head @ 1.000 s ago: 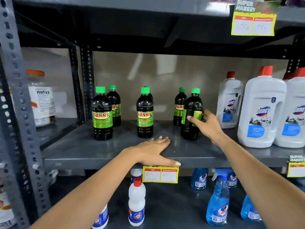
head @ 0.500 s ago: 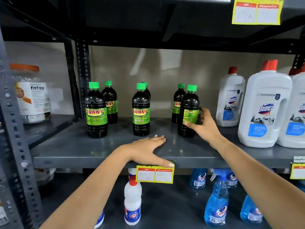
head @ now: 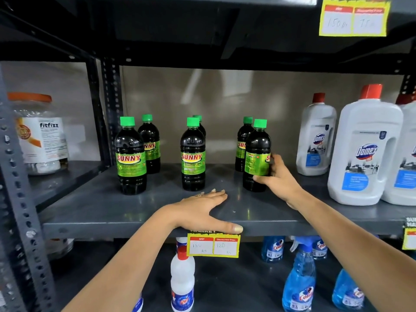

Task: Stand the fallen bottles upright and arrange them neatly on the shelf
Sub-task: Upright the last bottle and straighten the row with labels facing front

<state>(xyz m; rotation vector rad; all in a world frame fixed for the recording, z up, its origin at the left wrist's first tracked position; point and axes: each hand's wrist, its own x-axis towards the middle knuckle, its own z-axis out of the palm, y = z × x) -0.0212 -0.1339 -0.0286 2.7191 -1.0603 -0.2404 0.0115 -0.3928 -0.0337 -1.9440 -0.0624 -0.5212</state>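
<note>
Right hand: the right hand (head: 278,180) is wrapping its fingers around the lower body of the front right bottle (head: 257,155), thumb on the near side, and is holding it upright on the shelf (head: 135,212).
Left hand: the left hand (head: 202,208) is lying flat and spread, palm down, on the front edge of the shelf, holding nothing; its thumb is reaching along the lip just above the price tag (head: 213,246).
Held bottle: it is standing with its label turned partly away, so the brand name is facing right instead of forward.
Other bottles: the front left bottle (head: 131,155) and the front middle bottle (head: 193,154) are standing upright with labels facing forward; one more bottle is standing behind each of the three front ones.
Fallen bottles: none is showing on this shelf.
Neighbours: white cleaner jugs (head: 364,149) are standing to the right, apart from the held bottle.
Step in hand: judged as final arranging, with the uprighting apparently done.
Next move: it calls for twisting the held bottle until its label faces forward, keeping it in line with the front row, then releasing.
Risk: a careless twist could be knocking the bottle just behind.
</note>
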